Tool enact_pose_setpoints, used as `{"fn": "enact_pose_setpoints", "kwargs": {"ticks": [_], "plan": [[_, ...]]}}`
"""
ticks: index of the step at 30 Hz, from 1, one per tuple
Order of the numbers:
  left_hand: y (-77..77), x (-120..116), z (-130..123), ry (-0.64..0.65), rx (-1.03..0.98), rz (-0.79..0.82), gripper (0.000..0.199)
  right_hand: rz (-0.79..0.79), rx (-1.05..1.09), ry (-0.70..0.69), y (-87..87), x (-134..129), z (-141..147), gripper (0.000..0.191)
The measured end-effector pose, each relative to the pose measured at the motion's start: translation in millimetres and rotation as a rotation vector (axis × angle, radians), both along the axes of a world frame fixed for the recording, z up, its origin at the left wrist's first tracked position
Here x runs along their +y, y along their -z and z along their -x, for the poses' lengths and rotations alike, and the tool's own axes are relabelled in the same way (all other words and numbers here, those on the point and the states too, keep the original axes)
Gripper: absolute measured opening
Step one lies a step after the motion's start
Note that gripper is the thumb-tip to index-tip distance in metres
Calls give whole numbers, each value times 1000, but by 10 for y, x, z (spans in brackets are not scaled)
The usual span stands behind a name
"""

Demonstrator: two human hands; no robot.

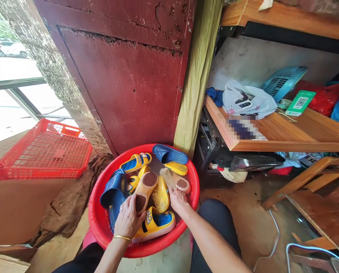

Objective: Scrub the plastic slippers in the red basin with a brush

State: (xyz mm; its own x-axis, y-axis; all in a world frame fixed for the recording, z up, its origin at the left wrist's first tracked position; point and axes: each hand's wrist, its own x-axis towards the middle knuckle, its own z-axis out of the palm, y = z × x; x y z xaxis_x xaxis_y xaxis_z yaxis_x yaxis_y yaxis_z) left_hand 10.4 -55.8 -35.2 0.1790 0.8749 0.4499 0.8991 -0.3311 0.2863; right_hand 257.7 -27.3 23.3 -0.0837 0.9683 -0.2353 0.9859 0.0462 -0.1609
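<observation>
A red basin (91, 216) holds murky water and several blue and yellow slippers. My left hand (129, 218), with a ring and a bracelet, is closed around a slipper (149, 180) turned sole up, showing brown textured patches on a tan sole. My right hand (178, 200) is closed on a scrub brush (167, 176), whose pale bristles look blurred; its handle is mostly hidden by the fingers. Beside the brush lies another sole-up slipper (183, 184). A yellow slipper (160, 195) sits between my hands, and a yellow and blue one (158, 223) is near the basin's front.
A red plastic crate (46, 151) stands at the left, near a brown cloth (69, 201) on the floor. Behind the basin is a dark red door (123, 83). At right are a wooden shelf (271, 146) with bags and a fan, and a wooden chair (314, 212).
</observation>
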Motion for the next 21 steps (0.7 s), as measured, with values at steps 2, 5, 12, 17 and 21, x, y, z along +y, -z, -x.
{"fn": "enact_pose_setpoints", "kwargs": {"ticks": [2,5,12,17,21], "plan": [[12,0,9,-8,-21,19,69,10,4,3,14,-5,-27,59],[31,4,22,-12,-49,52,69,13,20,15,47,-25,-61,67],[34,-1,26,-8,-82,96,70,-24,79,61,23,-7,-155,69],[0,12,30,7,-125,122,66,-137,143,-128,-93,-12,-80,63],[-51,12,50,47,-184,130,65,-127,143,-269,-91,-138,63,53]]}}
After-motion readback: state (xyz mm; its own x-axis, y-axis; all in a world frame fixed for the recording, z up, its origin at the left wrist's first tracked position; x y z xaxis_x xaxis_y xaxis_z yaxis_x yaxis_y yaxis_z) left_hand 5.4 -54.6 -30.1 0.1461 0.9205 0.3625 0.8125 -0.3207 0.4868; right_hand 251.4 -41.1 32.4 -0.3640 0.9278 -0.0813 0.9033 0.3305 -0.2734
